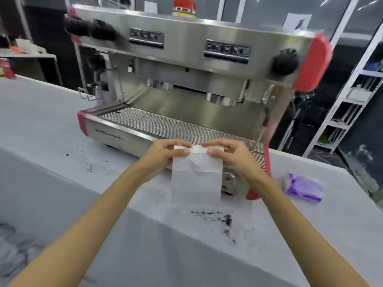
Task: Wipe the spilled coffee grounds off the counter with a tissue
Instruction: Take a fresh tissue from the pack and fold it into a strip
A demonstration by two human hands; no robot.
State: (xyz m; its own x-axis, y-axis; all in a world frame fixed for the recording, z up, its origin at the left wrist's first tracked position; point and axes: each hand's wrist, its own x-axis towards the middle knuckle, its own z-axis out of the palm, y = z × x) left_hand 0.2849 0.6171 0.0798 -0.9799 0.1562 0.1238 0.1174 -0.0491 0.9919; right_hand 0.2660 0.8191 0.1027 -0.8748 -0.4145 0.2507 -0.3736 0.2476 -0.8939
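Above the counter (51, 183), tissue (196, 179) in both hands' grip.

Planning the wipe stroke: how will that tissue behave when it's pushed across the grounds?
Likely floppy: the tissue hangs limp and creased from the left hand and right hand pinching its top edge. Probably very light, so it may bunch or skid unless pressed flat. The coffee grounds look loose and scattered; a thin sheet may smear some.

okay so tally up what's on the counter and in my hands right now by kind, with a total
Espresso machine: 1
Tissue, held up by left hand and right hand: 1
Purple tissue pack: 1
Patches of spilled coffee grounds, left patch and right patch: 2
Total: 5
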